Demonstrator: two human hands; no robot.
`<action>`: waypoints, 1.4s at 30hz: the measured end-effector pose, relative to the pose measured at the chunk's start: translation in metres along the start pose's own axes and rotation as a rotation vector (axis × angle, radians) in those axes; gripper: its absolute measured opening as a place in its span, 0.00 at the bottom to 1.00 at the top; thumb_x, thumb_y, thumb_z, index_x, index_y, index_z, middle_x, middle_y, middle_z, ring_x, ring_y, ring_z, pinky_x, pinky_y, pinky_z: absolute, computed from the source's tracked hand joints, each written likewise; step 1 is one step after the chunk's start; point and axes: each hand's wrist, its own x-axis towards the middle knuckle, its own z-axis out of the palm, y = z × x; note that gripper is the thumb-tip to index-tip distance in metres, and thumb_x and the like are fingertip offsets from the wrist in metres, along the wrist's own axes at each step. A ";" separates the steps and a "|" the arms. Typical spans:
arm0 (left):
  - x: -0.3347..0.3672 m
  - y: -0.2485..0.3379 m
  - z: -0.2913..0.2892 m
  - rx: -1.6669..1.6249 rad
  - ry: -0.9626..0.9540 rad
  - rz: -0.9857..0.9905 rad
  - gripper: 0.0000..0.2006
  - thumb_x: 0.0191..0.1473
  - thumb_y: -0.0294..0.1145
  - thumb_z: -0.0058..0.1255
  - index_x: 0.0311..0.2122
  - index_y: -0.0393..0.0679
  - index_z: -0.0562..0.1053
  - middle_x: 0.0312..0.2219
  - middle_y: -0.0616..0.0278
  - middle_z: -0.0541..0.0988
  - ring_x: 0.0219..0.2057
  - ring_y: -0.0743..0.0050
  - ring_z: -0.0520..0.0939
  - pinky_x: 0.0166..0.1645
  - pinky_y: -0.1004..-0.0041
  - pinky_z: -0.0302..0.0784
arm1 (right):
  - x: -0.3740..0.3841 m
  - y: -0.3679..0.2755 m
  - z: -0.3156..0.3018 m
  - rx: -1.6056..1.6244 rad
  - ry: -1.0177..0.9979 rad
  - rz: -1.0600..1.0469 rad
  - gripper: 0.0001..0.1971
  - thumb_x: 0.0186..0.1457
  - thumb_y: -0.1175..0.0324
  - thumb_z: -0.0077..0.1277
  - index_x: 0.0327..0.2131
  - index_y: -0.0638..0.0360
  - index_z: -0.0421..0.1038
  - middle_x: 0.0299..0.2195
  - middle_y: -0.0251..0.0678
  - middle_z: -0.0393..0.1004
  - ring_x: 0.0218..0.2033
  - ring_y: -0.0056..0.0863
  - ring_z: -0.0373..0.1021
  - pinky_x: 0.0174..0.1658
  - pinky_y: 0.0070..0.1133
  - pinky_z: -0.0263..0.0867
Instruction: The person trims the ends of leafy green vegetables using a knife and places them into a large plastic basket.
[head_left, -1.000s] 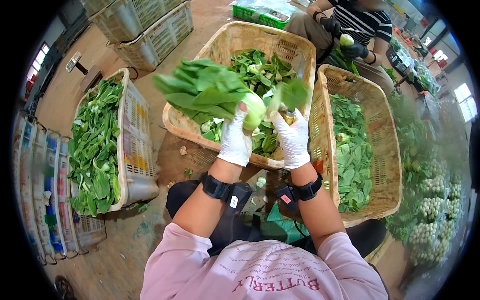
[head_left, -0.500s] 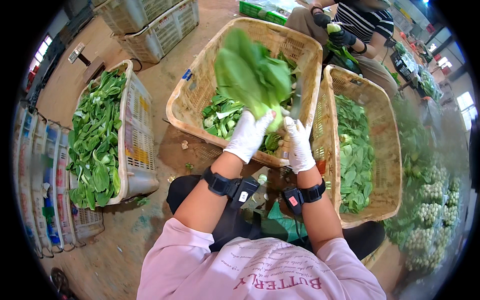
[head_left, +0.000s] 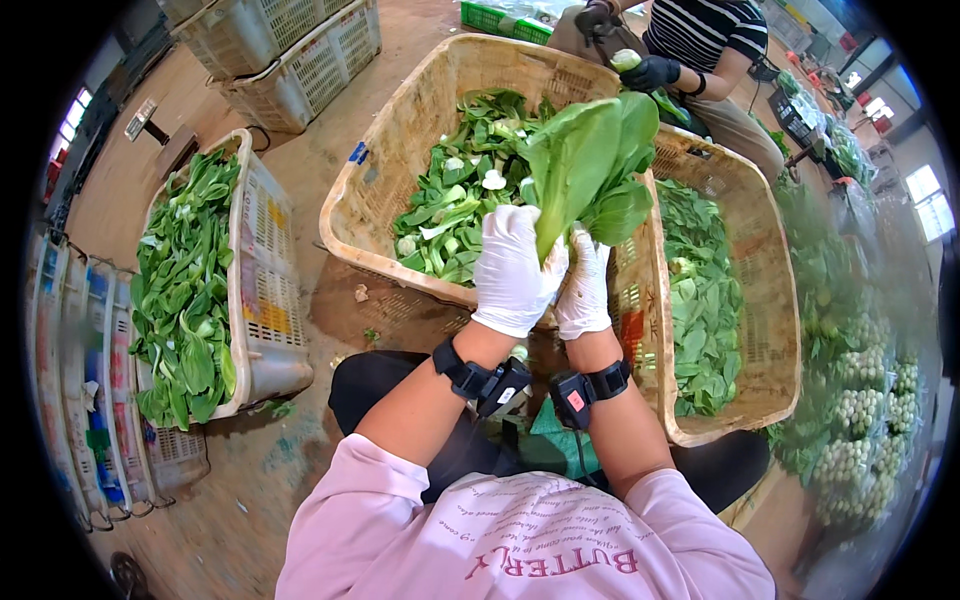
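Observation:
A large green bok choy (head_left: pixel 575 165) stands tilted above the middle crate, leaves pointing up and to the right. My left hand (head_left: pixel 512 270), in a white glove, is closed round its pale base. My right hand (head_left: pixel 584 288), gloved too, is closed against the same base, its fingertips close to the left hand's. The knife whose thin grey blade rose from my right hand half a second ago is hidden now. Below them, loose leaves and pale stem pieces (head_left: pixel 450 205) lie in the worn cream crate (head_left: pixel 345 225).
Another cream crate (head_left: pixel 780 340) with leafy greens stands at the right, and a white crate (head_left: pixel 265 290) heaped with greens at the left. Stacked crates (head_left: pixel 300 85) stand far left. A co-worker's black-gloved hand (head_left: pixel 650 73) holds a vegetable. Bagged vegetables (head_left: pixel 850 430) lie far right.
The bok choy has swung to the right and turned, and is no longer blurred. My hands have drawn closer together at its base. The blade by my right hand has gone out of sight.

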 end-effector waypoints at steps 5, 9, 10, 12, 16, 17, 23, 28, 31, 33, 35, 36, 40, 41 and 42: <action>-0.002 -0.001 0.007 -0.142 0.051 -0.125 0.16 0.39 0.28 0.57 0.33 0.37 0.64 0.29 0.52 0.67 0.33 0.55 0.70 0.39 0.63 0.67 | -0.002 0.008 -0.007 0.137 0.047 0.012 0.23 0.53 0.76 0.48 0.53 0.53 0.58 0.46 0.37 0.68 0.44 0.30 0.69 0.45 0.27 0.69; -0.018 -0.003 0.005 -0.521 -0.039 -0.455 0.09 0.45 0.24 0.52 0.33 0.38 0.66 0.24 0.63 0.70 0.25 0.75 0.72 0.30 0.74 0.70 | 0.016 0.001 -0.025 0.335 0.250 0.382 0.25 0.55 0.51 0.50 0.51 0.54 0.62 0.42 0.36 0.72 0.33 0.25 0.73 0.18 0.12 0.68; -0.022 -0.005 0.004 -0.628 -0.014 -0.528 0.07 0.47 0.23 0.51 0.32 0.38 0.66 0.23 0.65 0.70 0.25 0.75 0.72 0.31 0.74 0.70 | 0.022 -0.009 -0.034 0.469 0.145 0.454 0.27 0.54 0.48 0.50 0.51 0.55 0.63 0.43 0.38 0.72 0.34 0.26 0.73 0.18 0.11 0.68; -0.004 -0.015 -0.005 -0.765 -0.019 -0.600 0.05 0.52 0.26 0.50 0.33 0.39 0.68 0.26 0.64 0.73 0.24 0.76 0.74 0.33 0.74 0.73 | 0.036 -0.026 -0.047 0.742 -0.071 0.504 0.30 0.54 0.48 0.50 0.54 0.57 0.62 0.53 0.43 0.65 0.54 0.39 0.63 0.26 0.18 0.74; 0.044 -0.058 -0.042 0.260 -0.750 -0.676 0.26 0.45 0.45 0.60 0.45 0.37 0.70 0.29 0.52 0.78 0.29 0.51 0.78 0.41 0.62 0.75 | 0.029 -0.049 -0.050 0.827 -0.112 0.803 0.30 0.54 0.48 0.49 0.55 0.54 0.62 0.55 0.43 0.63 0.54 0.43 0.62 0.26 0.18 0.73; 0.046 -0.063 -0.041 0.473 -0.860 -0.605 0.29 0.43 0.46 0.61 0.48 0.38 0.70 0.31 0.51 0.78 0.32 0.49 0.78 0.43 0.61 0.74 | 0.027 -0.053 -0.050 0.716 -0.076 0.797 0.30 0.54 0.46 0.48 0.55 0.55 0.62 0.56 0.46 0.62 0.52 0.44 0.64 0.24 0.17 0.72; 0.023 0.008 -0.053 0.260 -0.499 0.274 0.43 0.31 0.33 0.63 0.59 0.66 0.62 0.61 0.61 0.57 0.62 0.51 0.53 0.63 0.59 0.51 | 0.026 -0.057 -0.050 0.004 -0.222 0.821 0.26 0.59 0.46 0.42 0.52 0.55 0.63 0.46 0.43 0.71 0.41 0.32 0.73 0.20 0.18 0.70; 0.028 -0.004 -0.047 0.275 -0.357 0.258 0.37 0.30 0.45 0.64 0.53 0.65 0.68 0.60 0.62 0.58 0.63 0.52 0.52 0.62 0.50 0.47 | 0.017 -0.071 -0.021 -0.146 -0.350 0.795 0.20 0.60 0.55 0.43 0.50 0.57 0.64 0.45 0.39 0.72 0.40 0.31 0.73 0.35 0.32 0.73; 0.030 -0.020 -0.042 -0.058 -0.131 0.148 0.40 0.28 0.48 0.69 0.52 0.51 0.67 0.54 0.56 0.66 0.57 0.52 0.63 0.59 0.54 0.56 | 0.001 -0.085 -0.007 -0.306 -0.292 0.721 0.21 0.59 0.60 0.45 0.53 0.59 0.61 0.42 0.42 0.72 0.36 0.31 0.73 0.35 0.25 0.73; 0.023 -0.019 -0.033 -0.664 -0.083 -0.289 0.38 0.29 0.44 0.71 0.49 0.46 0.66 0.46 0.54 0.71 0.48 0.56 0.73 0.53 0.61 0.67 | -0.015 -0.087 -0.003 -0.580 -0.339 0.532 0.18 0.61 0.60 0.42 0.51 0.57 0.64 0.39 0.42 0.74 0.35 0.31 0.73 0.37 0.22 0.71; 0.024 -0.015 -0.035 -0.736 -0.042 -0.336 0.37 0.28 0.39 0.72 0.46 0.44 0.66 0.40 0.54 0.74 0.42 0.62 0.77 0.47 0.66 0.73 | -0.015 -0.083 -0.012 -0.936 -0.374 0.177 0.16 0.60 0.62 0.44 0.50 0.56 0.66 0.36 0.39 0.76 0.33 0.26 0.73 0.34 0.20 0.68; 0.024 -0.019 -0.038 -0.627 -0.067 -0.305 0.37 0.28 0.40 0.72 0.46 0.43 0.66 0.39 0.54 0.74 0.41 0.61 0.77 0.47 0.66 0.73 | -0.019 -0.086 -0.007 -1.080 -0.367 0.017 0.17 0.60 0.63 0.45 0.51 0.56 0.66 0.36 0.39 0.76 0.32 0.25 0.73 0.33 0.20 0.68; 0.021 -0.014 -0.044 -0.120 -0.135 -0.144 0.33 0.30 0.34 0.70 0.44 0.42 0.66 0.37 0.58 0.75 0.38 0.70 0.78 0.43 0.72 0.75 | -0.018 -0.092 0.010 -1.518 -0.486 -0.538 0.15 0.48 0.69 0.53 0.42 0.51 0.71 0.25 0.36 0.73 0.25 0.32 0.71 0.27 0.23 0.66; 0.020 -0.013 -0.042 -0.035 -0.138 -0.109 0.33 0.29 0.35 0.70 0.44 0.41 0.67 0.36 0.57 0.75 0.38 0.69 0.78 0.42 0.71 0.75 | -0.016 -0.094 0.015 -1.610 -0.553 -0.633 0.14 0.45 0.70 0.53 0.40 0.49 0.72 0.23 0.35 0.72 0.24 0.34 0.71 0.26 0.24 0.66; 0.020 -0.011 -0.041 -0.052 -0.154 -0.100 0.33 0.28 0.37 0.70 0.43 0.41 0.67 0.35 0.57 0.75 0.37 0.65 0.77 0.42 0.69 0.74 | -0.014 -0.091 0.019 -1.659 -0.546 -0.683 0.13 0.40 0.70 0.55 0.34 0.48 0.71 0.20 0.33 0.68 0.23 0.36 0.70 0.25 0.27 0.66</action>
